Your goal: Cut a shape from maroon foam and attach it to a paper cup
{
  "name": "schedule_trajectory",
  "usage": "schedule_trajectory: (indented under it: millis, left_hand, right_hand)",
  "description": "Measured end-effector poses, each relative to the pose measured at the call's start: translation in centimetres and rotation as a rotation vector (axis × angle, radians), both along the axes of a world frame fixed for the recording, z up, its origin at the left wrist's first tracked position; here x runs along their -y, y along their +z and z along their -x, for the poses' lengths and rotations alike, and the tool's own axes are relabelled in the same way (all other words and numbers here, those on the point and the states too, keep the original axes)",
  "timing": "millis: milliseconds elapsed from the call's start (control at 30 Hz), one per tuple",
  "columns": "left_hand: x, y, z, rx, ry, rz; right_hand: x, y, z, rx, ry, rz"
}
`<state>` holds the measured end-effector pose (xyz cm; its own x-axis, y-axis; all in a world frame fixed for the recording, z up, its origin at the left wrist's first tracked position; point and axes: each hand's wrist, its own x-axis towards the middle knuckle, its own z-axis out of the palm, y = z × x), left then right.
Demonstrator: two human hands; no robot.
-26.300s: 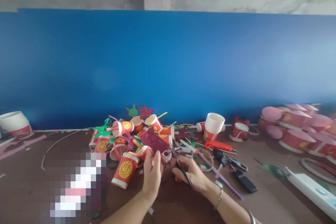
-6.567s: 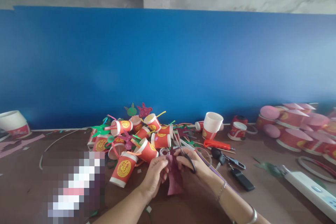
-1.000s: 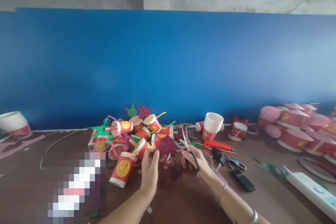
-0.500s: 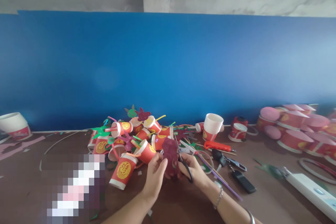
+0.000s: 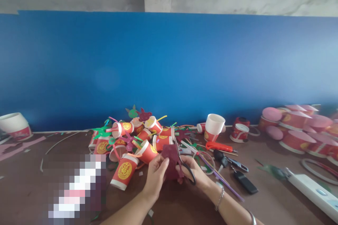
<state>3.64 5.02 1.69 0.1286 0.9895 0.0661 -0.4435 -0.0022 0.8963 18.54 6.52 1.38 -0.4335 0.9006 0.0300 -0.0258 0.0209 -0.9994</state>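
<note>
Near the table's front, my left hand (image 5: 156, 175) pinches the left edge of a dark maroon sheet (image 5: 170, 160), thumb on top. My right hand (image 5: 194, 174) is closed on the black handles of a pair of scissors (image 5: 189, 173). The blades point up and away along the sheet's right side, where a cut strip hangs off. Just behind the sheet lies a heap of red and white paper cups (image 5: 124, 171) with coloured straws and cut-out shapes.
A white-rimmed cup (image 5: 214, 126) stands behind an orange cutter (image 5: 218, 146). Keys and a black fob (image 5: 245, 182) lie to the right, beyond them a white tool (image 5: 314, 191) and pink-topped cups (image 5: 297, 140). Another cup (image 5: 16, 126) sits far left. A blue panel (image 5: 169, 70) rises behind.
The maroon sheet has turned in my left hand and shows a plainer, straighter top edge, slightly lower than before. The scissors have shifted slightly with my right hand.
</note>
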Motion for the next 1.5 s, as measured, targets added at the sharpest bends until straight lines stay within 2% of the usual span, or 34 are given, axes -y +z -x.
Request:
schedule_trajectory:
  millis: [200,400,967,1500]
  left_hand:
    - [-0.1,-0.3,0.0,-0.084,-0.003,-0.026]
    - [-0.3,-1.1,0.2,-0.203,0.063,-0.021]
    - [-0.2,-0.8,0.2,-0.213,0.055,-0.03]
    - [-0.4,-1.1,0.3,-0.195,0.058,-0.008]
  right_hand:
    - [0.1,0.2,0.1,0.013,0.009,0.018]
    - [0.0,0.1,0.2,-0.037,0.007,-0.021]
    - [0.0,-0.4,0.4,-0.062,0.002,-0.093]
    - [0.1,-0.1,0.3,-0.006,-0.065,-0.063]
